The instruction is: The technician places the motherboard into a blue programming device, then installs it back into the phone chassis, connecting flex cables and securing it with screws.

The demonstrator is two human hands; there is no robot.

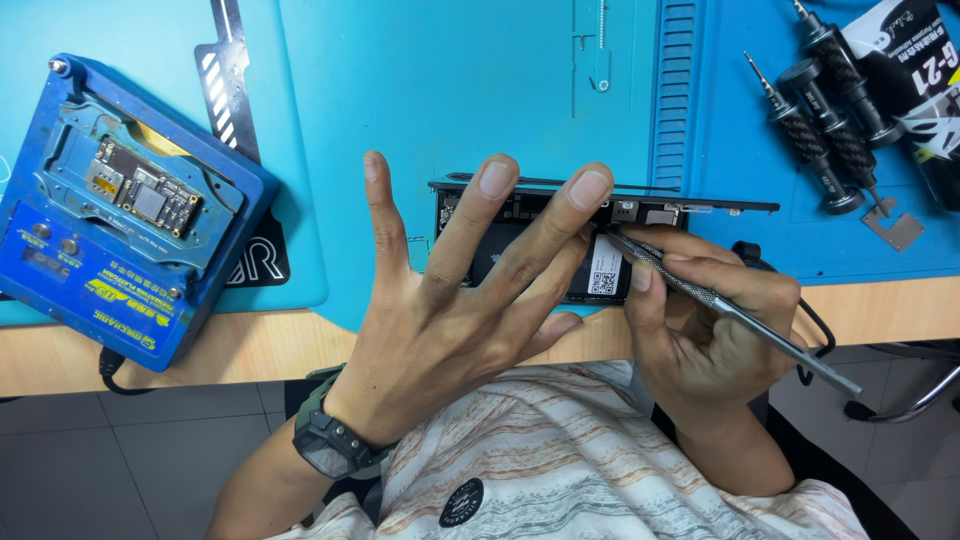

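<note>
Opened black smartphone (pixel 560 245), its back off and its dark innards showing, is lying on the blue silicone mat (pixel 450 90) near the front edge of the wooden worktop (pixel 880 310), right under your hands. Your right hand (pixel 705 320) is pinching thin silver metal tweezers (pixel 720 305), its fingers (pixel 640 278) clamped together around the knurled shaft, and the tip is touching the phone's inside just beside a white label with a square code (pixel 604 270). Your left hand (pixel 470 300) is hovering palm-down over the phone with its fingers (pixel 497 180) spread wide apart, gripping nothing; two fingertips are reaching the phone's far edge.

On your left wrist you are wearing a dark green square watch (pixel 330 445). Further out, three black knurled-handle screwdrivers (pixel 825 120) are lying on the mat at the far right, beside a small grey metal plate (pixel 895 228). Well apart to the left, a blue rectangular fixture holding a small circuit board (pixel 125 215) is sitting at the mat's edge, its black cable hanging off the worktop.
</note>
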